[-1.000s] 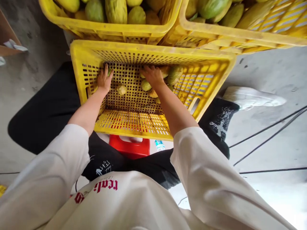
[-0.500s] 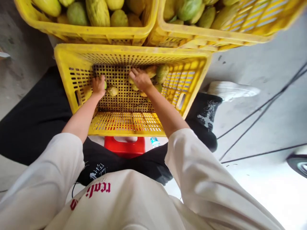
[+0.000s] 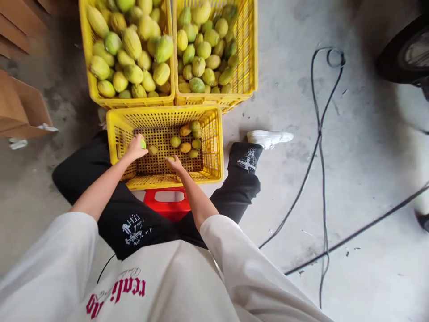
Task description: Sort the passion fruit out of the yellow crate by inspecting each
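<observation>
A nearly bare yellow plastic crate [image 3: 164, 179] with a perforated floor stands between my legs. In its left part my left hand [image 3: 136, 147] is closed on a green fruit [image 3: 143, 144], of which only a part shows. Just right of it a small brownish-yellow fruit [image 3: 153, 150] lies on the crate floor. My right hand [image 3: 174, 164] is lower, near the crate's front wall, fingers closed round a yellow-green fruit [image 3: 170, 158]. Several loose fruits lie in the right part, among them a green one [image 3: 175, 141] and an orange-yellow one [image 3: 185, 147].
Behind this crate, two yellow crates, left [image 3: 127, 103] and right [image 3: 250, 67], hold heaps of yellow-green fruit. A red stool [image 3: 167, 210] is under me. Black cables [image 3: 320, 129] cross the floor at right, and an open cardboard box [image 3: 20, 107] lies at left.
My view has moved up and back, showing more floor and both full crates. My right hand has drawn from the far fruits towards the crate's front wall and holds a fruit. The left hand keeps its fruit.
</observation>
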`<action>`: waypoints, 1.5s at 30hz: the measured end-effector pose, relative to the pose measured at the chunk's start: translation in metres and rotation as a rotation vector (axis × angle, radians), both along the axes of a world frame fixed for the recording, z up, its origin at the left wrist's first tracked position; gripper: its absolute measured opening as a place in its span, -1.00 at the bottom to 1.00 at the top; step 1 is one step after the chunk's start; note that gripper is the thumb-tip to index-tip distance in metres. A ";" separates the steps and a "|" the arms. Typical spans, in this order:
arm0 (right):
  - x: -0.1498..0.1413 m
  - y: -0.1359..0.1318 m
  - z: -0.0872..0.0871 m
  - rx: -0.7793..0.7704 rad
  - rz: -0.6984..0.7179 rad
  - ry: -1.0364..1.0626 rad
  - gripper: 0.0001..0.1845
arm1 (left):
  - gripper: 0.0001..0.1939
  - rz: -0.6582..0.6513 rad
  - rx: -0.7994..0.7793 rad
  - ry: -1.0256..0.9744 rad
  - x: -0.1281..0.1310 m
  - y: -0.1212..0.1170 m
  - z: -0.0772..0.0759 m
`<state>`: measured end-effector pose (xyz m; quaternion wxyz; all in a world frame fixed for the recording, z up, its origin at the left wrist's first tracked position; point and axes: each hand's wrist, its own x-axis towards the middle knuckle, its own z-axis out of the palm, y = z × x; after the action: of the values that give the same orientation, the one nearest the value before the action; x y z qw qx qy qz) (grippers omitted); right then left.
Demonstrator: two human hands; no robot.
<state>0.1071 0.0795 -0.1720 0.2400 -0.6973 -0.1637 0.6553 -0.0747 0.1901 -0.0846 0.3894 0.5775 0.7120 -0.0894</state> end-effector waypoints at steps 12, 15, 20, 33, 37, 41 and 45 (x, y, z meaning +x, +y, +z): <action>0.021 -0.024 0.069 0.114 -0.401 0.590 -0.67 | -0.61 0.893 -0.121 -0.907 0.015 -0.153 0.073; 0.024 -0.046 0.078 0.155 -0.439 0.731 -0.66 | -0.75 0.977 -0.136 -0.990 0.020 -0.169 0.071; 0.018 -0.065 0.086 0.158 -0.497 0.929 -0.74 | -0.86 1.142 -0.198 -1.115 0.035 -0.163 0.068; 0.040 -0.085 0.104 0.403 -0.291 0.891 -0.53 | -0.80 0.988 -0.196 -1.408 0.025 -0.155 0.068; 0.047 -0.092 0.094 0.392 -0.283 0.894 -0.52 | -0.74 0.947 -0.276 -1.393 0.031 -0.156 0.062; 0.046 -0.091 0.086 0.398 -0.312 0.880 -0.50 | -0.72 1.027 -0.276 -1.379 0.035 -0.157 0.060; 0.041 -0.091 0.086 0.375 -0.292 0.826 -0.48 | -0.85 0.999 -0.215 -1.388 0.032 -0.157 0.056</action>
<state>0.1477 -0.0117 -0.0863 0.4963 -0.3391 -0.0701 0.7961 -0.0423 0.0335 -0.0285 0.7828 0.0806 0.4711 0.3986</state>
